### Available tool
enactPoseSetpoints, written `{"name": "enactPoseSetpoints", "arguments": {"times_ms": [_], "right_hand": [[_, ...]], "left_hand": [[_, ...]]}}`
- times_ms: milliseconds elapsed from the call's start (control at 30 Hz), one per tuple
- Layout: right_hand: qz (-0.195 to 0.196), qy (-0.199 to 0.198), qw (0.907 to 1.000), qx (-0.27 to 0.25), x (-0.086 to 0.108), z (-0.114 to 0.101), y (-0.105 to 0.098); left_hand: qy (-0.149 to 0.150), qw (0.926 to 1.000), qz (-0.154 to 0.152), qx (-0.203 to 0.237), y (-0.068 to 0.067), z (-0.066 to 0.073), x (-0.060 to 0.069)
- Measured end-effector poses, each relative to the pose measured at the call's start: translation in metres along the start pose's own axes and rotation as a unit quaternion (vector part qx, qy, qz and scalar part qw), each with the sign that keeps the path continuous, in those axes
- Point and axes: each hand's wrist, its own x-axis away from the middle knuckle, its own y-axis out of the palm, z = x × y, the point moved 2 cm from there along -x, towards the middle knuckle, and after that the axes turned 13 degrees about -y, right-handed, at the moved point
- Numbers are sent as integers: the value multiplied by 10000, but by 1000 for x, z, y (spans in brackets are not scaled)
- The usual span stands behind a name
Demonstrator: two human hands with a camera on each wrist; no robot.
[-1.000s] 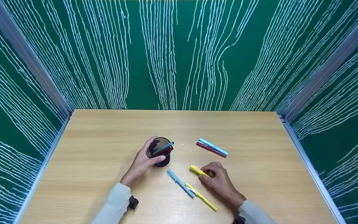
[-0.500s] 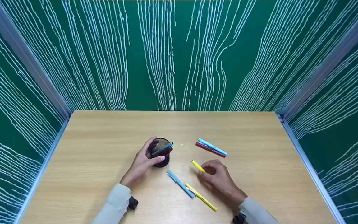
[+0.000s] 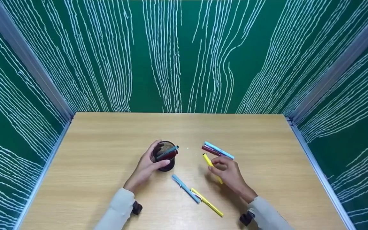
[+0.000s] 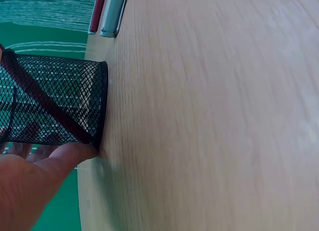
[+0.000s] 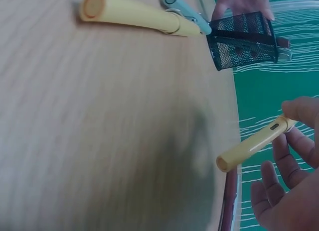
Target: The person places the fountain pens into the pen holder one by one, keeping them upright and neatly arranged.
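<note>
My left hand (image 3: 146, 164) holds a black mesh pen cup (image 4: 82, 81) that stands upright on the table, thumb and fingers around its side. A teal pen (image 3: 169, 151) and a dark red pen (image 3: 170, 155) lean inside the cup. Between the thumb and fingers of my right hand (image 3: 232, 175) is a yellow pen (image 5: 254, 145), pinched and lifted off the tabletop with its far end tilted up. Below it lie a blue pen (image 3: 184, 187) and a second yellow pen (image 3: 209, 203), nearly end to end.
A light blue pen (image 3: 219, 149) and another dark red pen (image 3: 210, 150) lie side by side beyond my right hand. Green panels (image 3: 257, 64) with white wavy lines enclose the wooden table (image 3: 107, 134) at the back and both sides.
The pinched yellow pen has risen from the table, turned steeper and shifted away and slightly right with my right hand. My left hand and the pen cup have stayed in place.
</note>
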Motion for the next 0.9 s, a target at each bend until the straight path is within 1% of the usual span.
{"name": "enactPoseSetpoints", "arguments": {"times_ms": [267,467,667,767,900], "right_hand": [[-50,-120,9999,108,-7,-7,2],[-101,-253,9996,92,-13,-12,7],[-59,-505,9987,43,-20,-22,12],[-73,-442,9990,-18,-22,-26,14],[-101,-428,9990,-25,-25,-30,17]], "left_hand": [[-17,10000,51,-26,0,0,1],[14,10000,-28,21,0,1,-1],[-33,9999,102,-73,-1,2,0],[-56,9998,141,-92,-1,2,0],[-49,9999,111,-84,0,2,0]]}}
